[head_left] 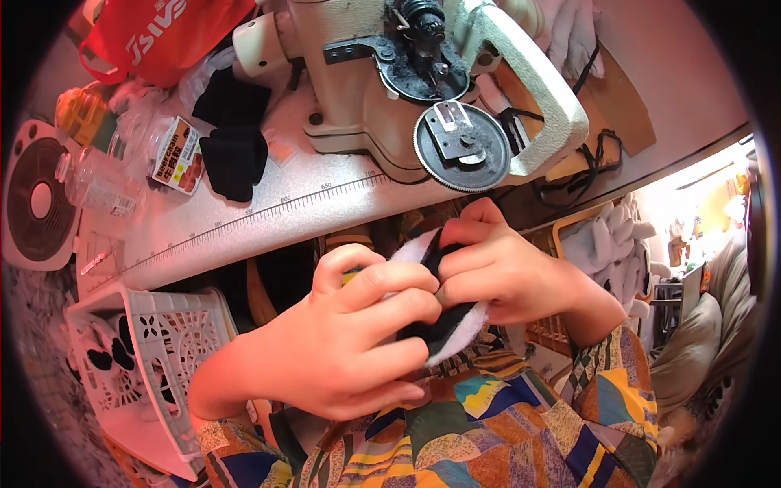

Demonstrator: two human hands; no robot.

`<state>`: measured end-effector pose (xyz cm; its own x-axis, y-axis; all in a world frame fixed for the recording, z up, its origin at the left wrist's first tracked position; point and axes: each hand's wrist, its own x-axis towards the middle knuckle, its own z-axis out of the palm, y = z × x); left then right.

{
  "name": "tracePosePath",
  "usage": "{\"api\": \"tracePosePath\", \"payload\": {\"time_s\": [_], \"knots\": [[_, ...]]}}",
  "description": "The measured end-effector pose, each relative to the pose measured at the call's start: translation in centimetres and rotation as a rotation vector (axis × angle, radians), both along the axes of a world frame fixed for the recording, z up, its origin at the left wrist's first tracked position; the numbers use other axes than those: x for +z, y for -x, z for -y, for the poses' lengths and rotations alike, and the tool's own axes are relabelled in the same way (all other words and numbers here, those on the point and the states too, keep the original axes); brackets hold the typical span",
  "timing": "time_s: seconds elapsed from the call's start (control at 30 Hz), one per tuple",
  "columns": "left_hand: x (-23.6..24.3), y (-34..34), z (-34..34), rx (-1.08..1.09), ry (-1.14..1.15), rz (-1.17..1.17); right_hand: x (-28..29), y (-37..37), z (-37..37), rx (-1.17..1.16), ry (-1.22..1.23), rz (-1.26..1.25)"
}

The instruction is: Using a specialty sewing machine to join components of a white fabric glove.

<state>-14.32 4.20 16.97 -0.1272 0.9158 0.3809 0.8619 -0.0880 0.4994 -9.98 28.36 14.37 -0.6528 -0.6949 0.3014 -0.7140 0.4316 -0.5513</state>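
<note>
Head view: black-and-white fabric piece [446,329] is sitting in both hands, in front of the sewing machine [350,114], off the bench [301,175]. Left hand [358,325] is gripping its left side, fingers curled over; right hand [512,272] is pinching the upper right edge, fingers bent in. Hands are hiding the middle, so can't tell exact contact points. My read on the step: edges are being worked or lined up by hand. Next move probably calls for a firm two-sided grip, dark and white layers together. Toothed disc [492,154] is jutting from the machine's near side, just beyond the right hand: main obstacle. Black cords [598,167] are trailing right of the machine. Left of the machine, black fabric [236,167], food packet [177,154] and red bag [154,57] are cluttering the bench. White basket [183,302] is standing nearer, left of the machine.
</note>
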Motion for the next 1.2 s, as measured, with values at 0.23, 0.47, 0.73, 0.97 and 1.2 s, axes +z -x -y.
{"api": "tracePosePath", "payload": {"time_s": [0.23,0.47,0.73,0.97,1.2], "knots": [[-0.4,0.6,-1.0,0.099,-0.096,-0.134,1.1,-1.4,0.2,-0.114,-0.011,0.003],[-0.3,0.5,-1.7,0.044,-0.190,-0.008,0.4,-1.5,0.1,-0.144,0.067,-0.102],[-0.7,0.7,-1.6,0.044,-0.228,-0.019,0.1,-1.8,-1.0,-0.162,0.120,-0.062],[-0.8,0.0,-1.3,0.145,-0.159,-0.263,-0.9,-2.5,-1.0,-0.206,0.146,-0.105],[-1.2,0.0,-1.6,0.139,-0.162,-0.240,-1.1,-2.4,-1.0,-0.196,0.091,-0.210]]}}
